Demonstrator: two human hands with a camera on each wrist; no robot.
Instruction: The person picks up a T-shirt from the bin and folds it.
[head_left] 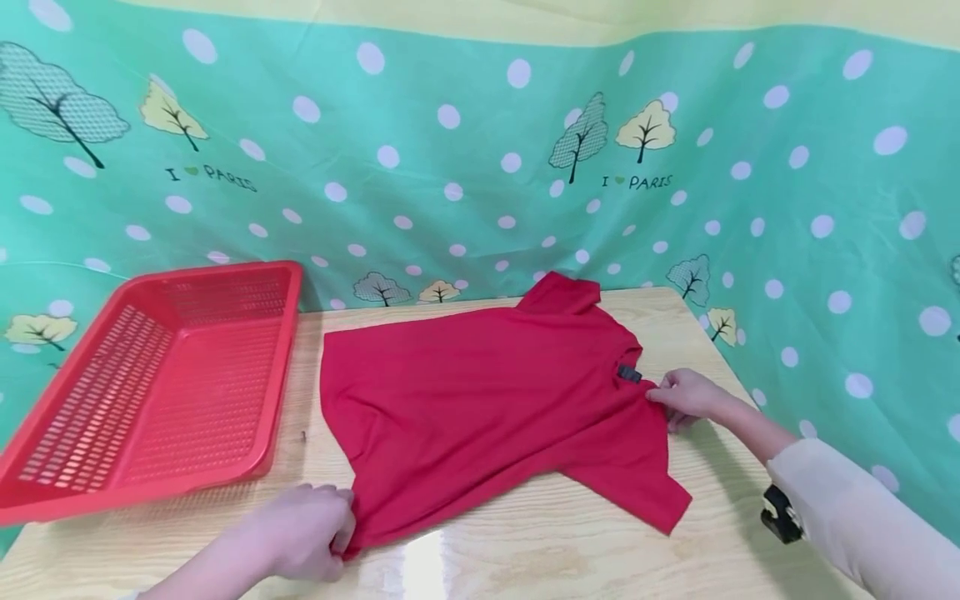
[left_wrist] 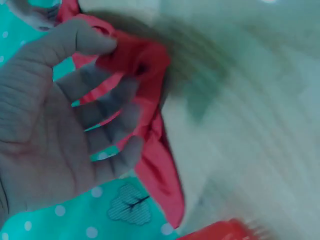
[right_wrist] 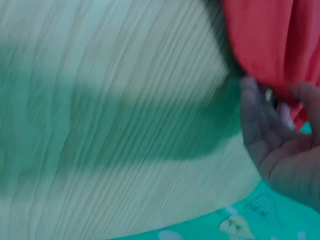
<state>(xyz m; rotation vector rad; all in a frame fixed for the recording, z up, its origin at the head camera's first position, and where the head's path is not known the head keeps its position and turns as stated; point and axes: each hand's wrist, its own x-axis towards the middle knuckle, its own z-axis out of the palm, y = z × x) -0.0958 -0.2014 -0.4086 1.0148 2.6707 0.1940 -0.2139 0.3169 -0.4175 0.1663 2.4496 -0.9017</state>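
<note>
- One red T-shirt (head_left: 495, 400), spread flat on the wooden table (head_left: 570, 558), collar toward the person's right, hem toward the left.
- Left hand (head_left: 303, 533): thumb and fingers pinch the hem corner nearest the person; the left wrist view shows bunched red cloth (left_wrist: 137, 60) at the fingertips.
- Right hand (head_left: 686, 396): fingers curled on the fabric beside the collar; the wrist view is blurred, so the grip seems a pinch.
- One red slotted basket (head_left: 45, 492), left of the shirt, apart from it.
- Backdrop: green dotted cloth (head_left: 450, 125) with trees.

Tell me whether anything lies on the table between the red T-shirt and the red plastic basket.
Nothing visible does: only bare wooden table separates the red T-shirt from the red plastic basket on its left.
</note>
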